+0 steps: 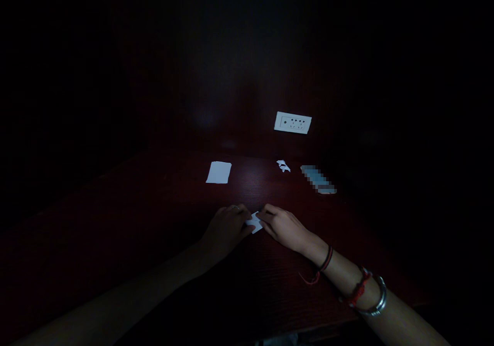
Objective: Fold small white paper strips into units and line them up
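Observation:
The scene is very dark. A small piece of white paper point(255, 222) lies on a dark red wooden table point(154, 217). My left hand point(227, 228) and my right hand point(283, 226) meet over the small paper from either side, fingers curled and pinched on its edges. Most of the paper is hidden under my fingers. My right wrist wears red cords and a metal bangle point(376, 299).
A flat white sheet point(218, 172) lies farther back on the table. A small folded white paper shape point(283, 165) and a blurred light-blue object point(317, 179) sit at the back right. A white wall socket plate point(292, 122) is on the dark wall behind.

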The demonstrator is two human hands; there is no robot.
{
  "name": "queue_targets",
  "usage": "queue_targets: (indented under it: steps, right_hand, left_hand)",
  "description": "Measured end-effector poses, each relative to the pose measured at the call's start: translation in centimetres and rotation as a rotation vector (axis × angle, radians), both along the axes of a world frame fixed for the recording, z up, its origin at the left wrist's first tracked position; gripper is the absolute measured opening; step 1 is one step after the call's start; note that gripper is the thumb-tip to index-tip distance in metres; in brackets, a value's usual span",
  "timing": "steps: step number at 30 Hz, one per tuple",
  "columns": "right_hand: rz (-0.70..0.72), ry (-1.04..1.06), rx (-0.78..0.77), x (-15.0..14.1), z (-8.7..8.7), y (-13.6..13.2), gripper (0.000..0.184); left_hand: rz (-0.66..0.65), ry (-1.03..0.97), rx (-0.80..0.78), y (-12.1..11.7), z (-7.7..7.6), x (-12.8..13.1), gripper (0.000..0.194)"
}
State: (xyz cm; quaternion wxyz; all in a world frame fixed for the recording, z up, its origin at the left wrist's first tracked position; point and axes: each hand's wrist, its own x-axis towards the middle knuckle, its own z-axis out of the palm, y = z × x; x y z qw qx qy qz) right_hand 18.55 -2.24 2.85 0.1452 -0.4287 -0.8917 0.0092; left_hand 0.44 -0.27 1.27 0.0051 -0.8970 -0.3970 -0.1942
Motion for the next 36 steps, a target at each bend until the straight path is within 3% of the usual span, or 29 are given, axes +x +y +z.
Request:
queue_targets:
  steps: [13,36]
  right_hand:
    - [0.042,0.242,-0.133,0.28,-0.32,0.42,0.020]
    - [-0.035,0.092,-0.117,0.11,-0.58,0.31,0.035]
  left_hand:
    - [0.013,-0.013,0.010,-0.05,-0.26,-0.29,0.018]
    - [-0.081,0.022,-0.011,0.33,0.23,-0.28,0.015]
